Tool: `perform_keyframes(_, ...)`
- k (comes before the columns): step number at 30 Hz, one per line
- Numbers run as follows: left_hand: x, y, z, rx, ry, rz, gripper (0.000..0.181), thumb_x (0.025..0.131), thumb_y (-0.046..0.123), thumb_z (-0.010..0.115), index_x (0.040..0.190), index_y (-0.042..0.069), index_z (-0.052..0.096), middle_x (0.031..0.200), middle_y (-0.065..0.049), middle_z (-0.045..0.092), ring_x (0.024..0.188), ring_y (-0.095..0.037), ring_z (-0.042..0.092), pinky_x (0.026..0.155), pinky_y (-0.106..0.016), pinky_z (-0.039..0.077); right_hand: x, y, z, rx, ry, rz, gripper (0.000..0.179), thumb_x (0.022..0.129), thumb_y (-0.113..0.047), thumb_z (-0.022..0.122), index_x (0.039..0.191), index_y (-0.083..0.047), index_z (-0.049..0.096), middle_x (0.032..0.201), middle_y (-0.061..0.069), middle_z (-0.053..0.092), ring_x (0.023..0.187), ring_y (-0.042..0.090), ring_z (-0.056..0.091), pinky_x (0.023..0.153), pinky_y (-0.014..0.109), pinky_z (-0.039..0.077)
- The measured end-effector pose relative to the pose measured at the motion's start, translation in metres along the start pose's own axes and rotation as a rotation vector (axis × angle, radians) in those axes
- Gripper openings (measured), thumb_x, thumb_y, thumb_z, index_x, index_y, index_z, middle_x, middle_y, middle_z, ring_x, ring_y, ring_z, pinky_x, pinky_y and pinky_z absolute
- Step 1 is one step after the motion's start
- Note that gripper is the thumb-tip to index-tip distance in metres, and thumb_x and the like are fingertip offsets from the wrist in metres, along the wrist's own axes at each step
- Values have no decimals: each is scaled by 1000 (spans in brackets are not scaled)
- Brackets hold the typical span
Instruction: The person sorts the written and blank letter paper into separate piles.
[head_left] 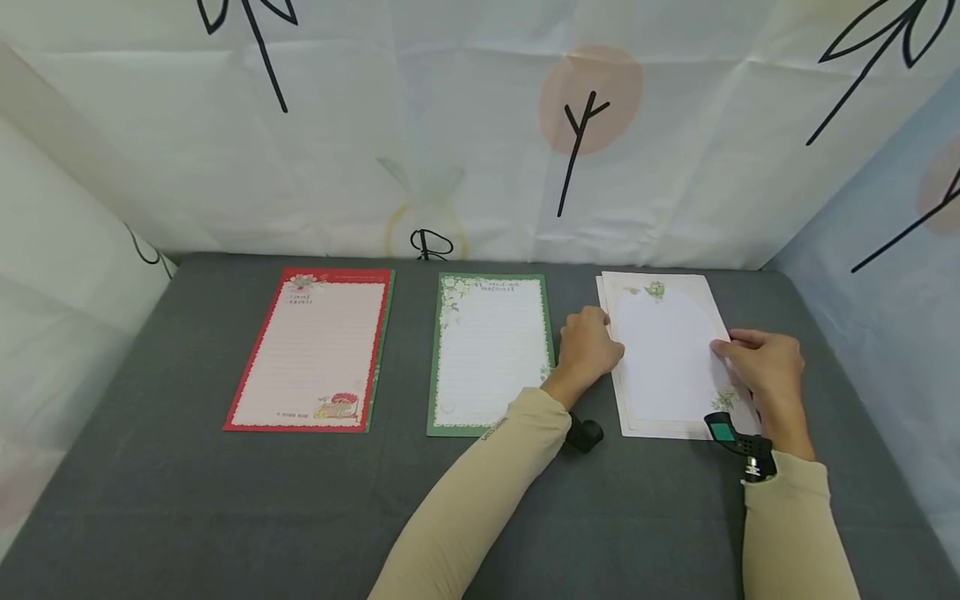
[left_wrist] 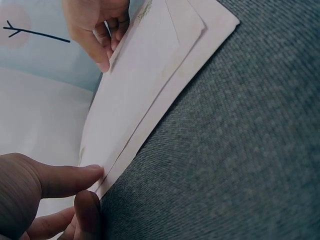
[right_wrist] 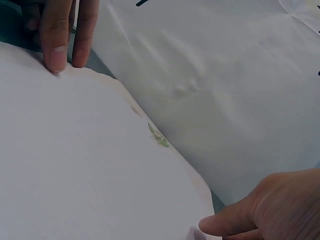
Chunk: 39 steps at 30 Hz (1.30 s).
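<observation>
A white sheet of stationery (head_left: 663,358) with small green plant prints lies at the right, slightly offset over another pale sheet (left_wrist: 220,22). My left hand (head_left: 588,346) pinches its left edge; in the left wrist view the thumb (left_wrist: 85,176) lies on top and the other fingers curl at the edge. On the opposite side my right hand (head_left: 768,367) pinches the right edge, its thumb (right_wrist: 220,220) over the paper in the right wrist view. The right hand's other fingers are partly hidden beneath the sheet.
Left of these sheets lies a green-bordered lined sheet (head_left: 491,350), partly behind my left forearm. Farther left, a red-bordered sheet (head_left: 322,358) overlaps a green one (head_left: 382,342). All lie on a dark grey cloth-covered table (head_left: 225,508), with a printed white curtain (head_left: 480,125) behind.
</observation>
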<state>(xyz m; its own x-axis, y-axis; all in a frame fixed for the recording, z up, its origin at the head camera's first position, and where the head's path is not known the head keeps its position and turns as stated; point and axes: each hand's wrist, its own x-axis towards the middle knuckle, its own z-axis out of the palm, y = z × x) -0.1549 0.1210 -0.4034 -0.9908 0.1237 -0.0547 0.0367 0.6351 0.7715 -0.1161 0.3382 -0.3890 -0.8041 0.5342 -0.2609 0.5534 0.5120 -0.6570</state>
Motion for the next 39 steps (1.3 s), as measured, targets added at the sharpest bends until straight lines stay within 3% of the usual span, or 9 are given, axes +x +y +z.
perform_keyframes(4,-1,-3,-3,-32,-31,18,32,86,15,77,114,1,73,95,-8,73,95,-26,68,90,-42,52,1,-2,0,39,62,16,51,96,-26,68,140,-2,61,106,3,61,97,16,50,69,28,43)
perform_keyframes(8,-5,-6,-12,-84,-65,65,33,88,18,78,116,1,73,83,-2,70,81,-15,66,82,-33,52,-1,-7,1,77,94,-3,48,95,-29,70,136,-5,65,89,-11,58,88,7,49,69,26,44)
perform_keyframes(13,-15,-10,-41,-214,-86,142,30,91,14,77,116,-2,72,85,-4,71,73,-12,65,65,-21,49,-7,-16,2,88,70,-64,50,94,-35,70,135,-6,66,85,-17,57,84,4,51,73,26,43)
perform_keyframes(19,-29,-31,-85,-328,-51,187,31,92,13,76,119,-2,71,94,-8,71,86,-17,69,72,-23,54,-20,-32,11,140,33,-229,44,95,-26,72,131,0,68,81,-24,57,83,-1,55,72,16,44)
perform_keyframes(24,-39,-66,-125,-330,37,151,30,90,11,78,116,-2,72,95,-10,71,89,-24,70,78,-32,56,-27,-41,35,187,-33,-440,39,94,-21,75,123,5,70,92,-5,69,82,0,60,67,12,48)
perform_keyframes(29,-45,-105,-154,-295,158,75,31,89,10,78,116,-4,72,95,-14,71,90,-29,69,80,-42,56,-48,-61,58,220,-183,-573,35,94,-16,75,120,8,70,101,15,71,82,2,62,70,14,50)
perform_keyframes(34,-47,-134,-166,-269,232,36,33,88,7,79,116,-9,70,99,-21,70,94,-34,67,86,-45,54,-59,-74,83,233,-327,-603,35,96,-15,73,123,8,69,110,23,70,92,13,66,76,19,51)
perform_keyframes(39,-47,-148,-168,-265,222,-16,37,87,7,80,119,-8,69,103,-21,68,97,-34,65,89,-44,52,-62,-85,106,240,-397,-558,37,96,-15,72,126,7,67,114,23,68,104,31,66,84,30,51)
